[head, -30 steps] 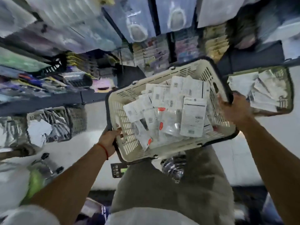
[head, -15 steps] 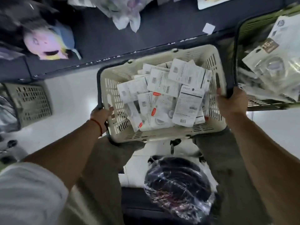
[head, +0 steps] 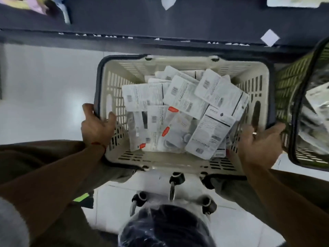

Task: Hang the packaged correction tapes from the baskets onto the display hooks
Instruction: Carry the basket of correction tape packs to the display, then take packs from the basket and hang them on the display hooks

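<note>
A cream plastic basket (head: 183, 162) with a dark rim fills the middle of the head view, low over my knees. Several packaged correction tapes (head: 185, 113) lie piled in it, white backing cards up, some with red tabs. My left hand (head: 97, 126) grips the basket's left rim, fingers hooked over the edge. On the basket's right near corner, my right hand (head: 258, 145) holds the wall and rim. No display hooks are in view.
A second, green basket (head: 292, 97) with more packets stands close on the right. A dark shelf base (head: 160, 24) runs along the top. White floor tiles (head: 44, 90) lie to the left. A plastic-wrapped black stool seat (head: 165, 227) with castors sits below the basket.
The view has tilted down from the shelves toward the floor. The basket, held in both hands, has come lower and closer over my lap, beside the green basket.
</note>
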`<state>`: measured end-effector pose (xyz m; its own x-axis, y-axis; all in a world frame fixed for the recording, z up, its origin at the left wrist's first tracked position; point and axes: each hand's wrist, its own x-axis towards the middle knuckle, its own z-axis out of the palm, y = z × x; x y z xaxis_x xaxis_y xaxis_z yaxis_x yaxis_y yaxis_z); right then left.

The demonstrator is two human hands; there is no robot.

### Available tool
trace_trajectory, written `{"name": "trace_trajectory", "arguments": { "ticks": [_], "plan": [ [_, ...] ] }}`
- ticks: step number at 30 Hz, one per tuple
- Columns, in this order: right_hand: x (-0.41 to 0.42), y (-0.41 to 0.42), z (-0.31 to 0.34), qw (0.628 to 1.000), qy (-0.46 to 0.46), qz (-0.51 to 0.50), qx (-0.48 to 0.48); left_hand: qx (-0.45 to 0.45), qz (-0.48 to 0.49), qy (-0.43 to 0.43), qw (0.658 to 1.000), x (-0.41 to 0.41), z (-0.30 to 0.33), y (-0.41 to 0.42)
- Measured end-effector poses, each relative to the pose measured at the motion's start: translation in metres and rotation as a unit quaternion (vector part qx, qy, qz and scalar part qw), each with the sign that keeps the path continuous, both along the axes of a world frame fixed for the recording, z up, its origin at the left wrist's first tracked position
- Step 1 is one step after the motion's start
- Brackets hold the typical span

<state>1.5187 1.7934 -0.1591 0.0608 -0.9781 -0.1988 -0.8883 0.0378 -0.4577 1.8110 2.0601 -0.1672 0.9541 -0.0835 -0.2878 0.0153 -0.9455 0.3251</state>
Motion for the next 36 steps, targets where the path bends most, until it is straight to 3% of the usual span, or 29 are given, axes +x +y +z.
{"name": "trace_trajectory", "arguments": {
  "ticks": [5,11,13,16,18,20,22,25,31,36],
  "plan": [
    [0.000,0.000,-0.003,1.000,-0.012,0.019,-0.022,-0.033,-0.019,-0.001,0.999,0.001,-0.007,0.002],
    [0.011,0.000,-0.005,0.996,0.072,0.034,-0.038,-0.060,-0.077,-0.008,0.995,0.005,-0.002,-0.007],
    [0.009,0.005,0.002,0.982,0.140,0.105,-0.068,-0.035,-0.086,-0.007,0.996,0.000,0.003,-0.006],
    [0.012,0.017,0.007,0.947,0.131,0.248,-0.154,-0.008,-0.084,-0.053,0.995,-0.016,0.012,-0.016],
    [0.018,0.028,0.004,0.967,0.075,0.230,-0.083,0.000,-0.134,-0.101,0.986,-0.034,0.025,-0.031],
    [0.024,0.039,-0.003,0.993,0.002,0.108,0.047,-0.061,-0.226,-0.114,0.966,-0.057,0.037,-0.046],
    [0.026,0.051,-0.010,0.985,-0.064,0.050,0.150,-0.132,-0.310,-0.089,0.937,-0.080,0.041,-0.058],
    [0.028,0.059,-0.016,0.979,-0.118,0.030,0.166,-0.210,-0.367,0.032,0.906,-0.108,0.040,-0.066],
    [0.029,0.061,-0.001,0.996,-0.048,0.057,0.041,-0.269,-0.336,0.123,0.894,-0.126,0.038,-0.069],
    [0.037,0.073,0.015,0.993,-0.073,0.066,-0.068,-0.320,-0.278,0.153,0.893,-0.122,0.044,-0.070]
  ]
}}
